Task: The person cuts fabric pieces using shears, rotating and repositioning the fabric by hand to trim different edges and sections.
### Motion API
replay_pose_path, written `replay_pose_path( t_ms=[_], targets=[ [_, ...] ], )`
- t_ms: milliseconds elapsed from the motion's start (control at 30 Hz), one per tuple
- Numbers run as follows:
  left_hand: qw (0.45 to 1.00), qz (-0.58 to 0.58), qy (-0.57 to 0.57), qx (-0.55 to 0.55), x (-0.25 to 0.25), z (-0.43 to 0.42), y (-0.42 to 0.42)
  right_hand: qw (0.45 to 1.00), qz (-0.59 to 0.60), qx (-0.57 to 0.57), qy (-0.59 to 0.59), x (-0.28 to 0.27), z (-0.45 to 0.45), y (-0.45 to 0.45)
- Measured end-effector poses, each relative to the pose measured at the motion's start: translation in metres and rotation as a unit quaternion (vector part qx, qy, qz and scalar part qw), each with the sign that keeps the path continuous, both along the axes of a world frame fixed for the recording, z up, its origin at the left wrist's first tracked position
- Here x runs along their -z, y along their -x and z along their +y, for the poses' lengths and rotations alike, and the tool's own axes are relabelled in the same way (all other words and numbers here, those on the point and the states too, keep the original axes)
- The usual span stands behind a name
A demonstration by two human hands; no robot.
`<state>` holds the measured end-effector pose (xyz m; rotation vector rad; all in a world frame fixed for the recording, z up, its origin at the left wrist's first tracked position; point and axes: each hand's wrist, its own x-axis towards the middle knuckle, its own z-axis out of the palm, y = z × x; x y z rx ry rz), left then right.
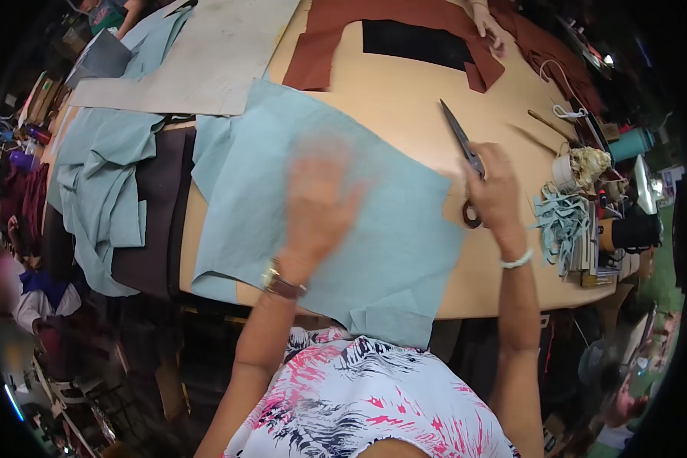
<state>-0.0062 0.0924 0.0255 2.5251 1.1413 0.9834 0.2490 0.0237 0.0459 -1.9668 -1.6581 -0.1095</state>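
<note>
A large light blue sheet of cloth or leather (389,206) lies on the table in front of me, its near end hanging over the edge against my shirt. Over its middle is my left hand (320,198), fingers blurred by motion and thumb held apart; whether it touches the sheet I cannot tell. My right hand (496,191) is closed around a pair of scissors (458,130), just beyond the sheet's right edge. The dark blades point away from me, and one handle loop shows below the palm. A small light blue piece (385,313) lies on the sheet's near part.
Crumpled light blue material (103,191) and dark folded sheets (164,221) lie at left. A grey sheet (198,57) and brown pieces (313,53) with a black one (416,46) lie at the far side. Another person's hand (490,30) rests there. Light blue scraps (561,221) hang at right.
</note>
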Motion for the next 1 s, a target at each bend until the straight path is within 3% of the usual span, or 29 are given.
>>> replay_pose_path(
  t_ms=[67,167,267,367,467,533,567,600,633,667,767,833,933,967,1000],
  targets=[
    [0.987,-0.027,-0.044,-0.155,-0.001,0.028,0.033,0.997,-0.013,-0.063,-0.048,0.018,0.016,0.036],
    [0.951,0.013,-0.058,-0.303,0.020,0.045,0.075,0.992,-0.062,-0.055,-0.095,0.050,0.023,0.062],
    [0.946,0.110,-0.021,-0.305,0.070,0.048,0.098,0.995,0.054,-0.075,-0.049,0.064,0.014,0.057],
    [0.968,0.058,0.019,-0.245,0.052,0.045,0.095,0.987,0.120,-0.075,-0.082,0.060,0.007,0.058],
    [0.933,-0.124,0.067,-0.330,0.019,0.034,0.094,0.986,0.133,-0.097,-0.036,0.021,0.002,0.075],
    [0.894,-0.210,-0.124,-0.376,-0.002,0.035,0.124,0.960,0.221,-0.164,-0.049,-0.016,0.004,0.107],
    [0.855,-0.228,-0.128,-0.448,-0.016,0.033,0.151,0.933,0.276,-0.226,-0.051,-0.031,0.006,0.126],
    [0.817,-0.135,-0.183,-0.529,-0.047,0.019,0.173,0.903,0.322,-0.276,-0.063,-0.046,0.007,0.149],
    [0.817,-0.179,-0.267,-0.479,-0.056,0.021,0.228,0.878,0.310,-0.344,-0.120,-0.057,0.011,0.169],
    [0.795,-0.177,-0.321,-0.484,-0.073,0.019,0.272,0.826,0.377,-0.399,-0.128,-0.067,0.011,0.191],
    [0.735,-0.110,-0.400,-0.537,-0.126,0.042,0.345,0.735,0.406,-0.506,-0.197,-0.093,0.012,0.227],
    [0.730,-0.061,-0.436,-0.524,-0.148,0.084,0.343,0.746,0.373,-0.482,-0.269,-0.094,0.016,0.225],
    [0.762,0.001,-0.483,-0.432,-0.164,0.160,0.278,0.811,0.318,-0.415,-0.263,-0.069,0.027,0.200],
    [0.779,0.018,-0.494,-0.386,-0.164,0.184,0.242,0.853,0.244,-0.336,-0.317,-0.054,0.029,0.186],
    [0.795,0.037,-0.501,-0.339,-0.158,0.202,0.202,0.887,0.249,-0.258,-0.292,-0.043,0.026,0.174]
  ],
)
